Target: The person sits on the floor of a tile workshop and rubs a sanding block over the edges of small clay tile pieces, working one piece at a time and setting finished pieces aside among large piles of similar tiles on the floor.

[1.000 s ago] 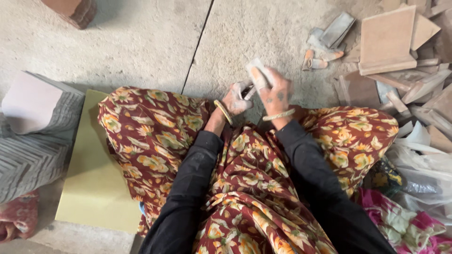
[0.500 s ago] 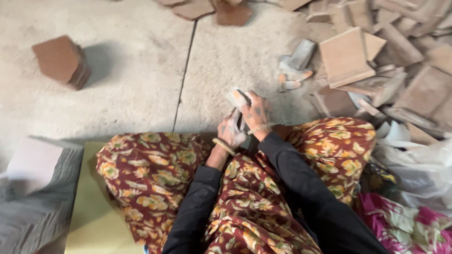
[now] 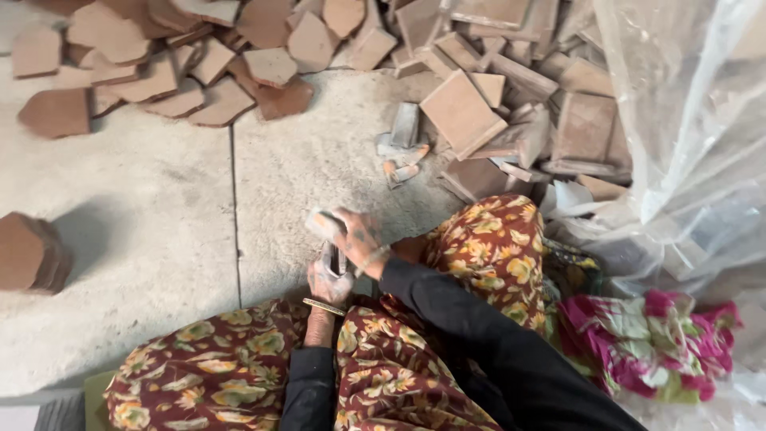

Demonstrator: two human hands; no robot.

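My left hand [image 3: 328, 281], with a bangle at the wrist, grips a narrow metal tool [image 3: 335, 257] upright in front of my lap. My right hand [image 3: 361, 239] is closed on a small grey block [image 3: 322, 223] and presses it against the top of that tool. Both hands are dusty and touch each other. My arms wear dark sleeves over a red flowered garment [image 3: 239, 375].
Brown clay tile pieces [image 3: 463, 112] lie heaped at the top and top right on the concrete floor [image 3: 159, 207]. A stack of tiles [image 3: 32, 251] stands at left. Clear plastic sheeting [image 3: 694, 136] and pink flowered cloth [image 3: 654, 339] lie at right.
The view has swung up and to the right, bringing the tile heaps and plastic into sight. My hands stay together on the tool and block, now lower in the frame.
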